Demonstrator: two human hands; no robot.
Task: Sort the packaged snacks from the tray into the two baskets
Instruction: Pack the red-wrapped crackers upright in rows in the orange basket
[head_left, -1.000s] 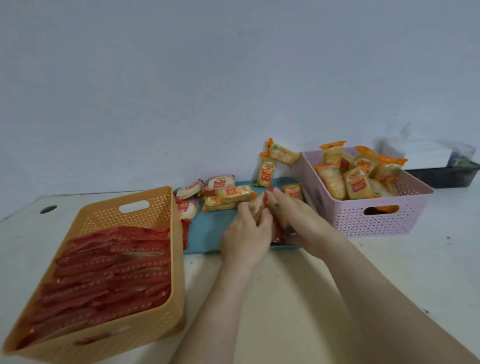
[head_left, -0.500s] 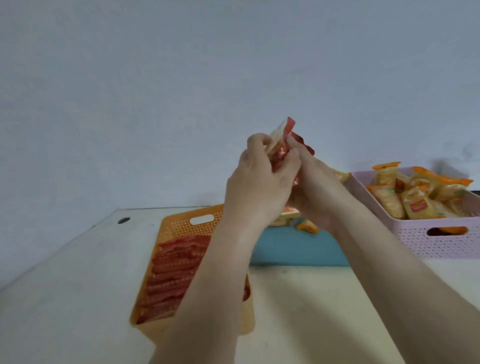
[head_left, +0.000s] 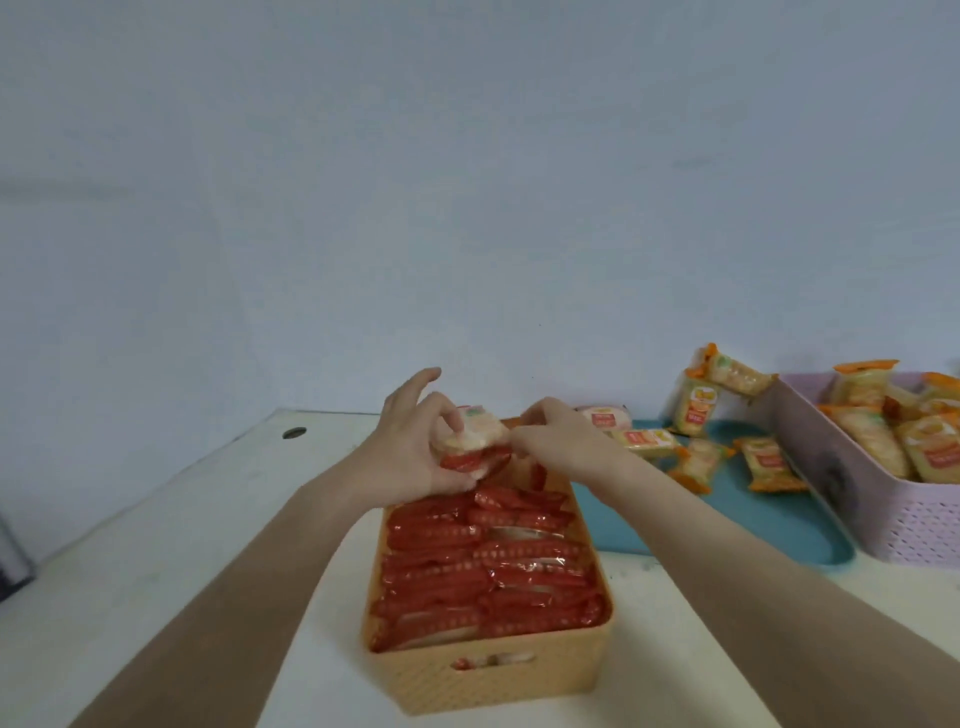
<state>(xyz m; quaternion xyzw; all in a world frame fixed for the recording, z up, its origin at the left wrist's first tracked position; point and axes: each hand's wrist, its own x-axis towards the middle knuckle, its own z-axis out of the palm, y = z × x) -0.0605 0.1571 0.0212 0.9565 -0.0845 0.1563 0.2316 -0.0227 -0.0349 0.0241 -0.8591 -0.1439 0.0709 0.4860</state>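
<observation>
As hands (head_left: 410, 449) (head_left: 558, 441) pinch them, red-trimmed packets (head_left: 470, 441) show pale crackers

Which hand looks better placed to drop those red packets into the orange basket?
Probably left: the left hand grips the red packets directly above the far end of the orange basket, while the right hand only pinches their edge.

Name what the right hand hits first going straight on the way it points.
Probably the left hand, which grips the same snack packets from the other side; the right hand pinches their edge.
</observation>
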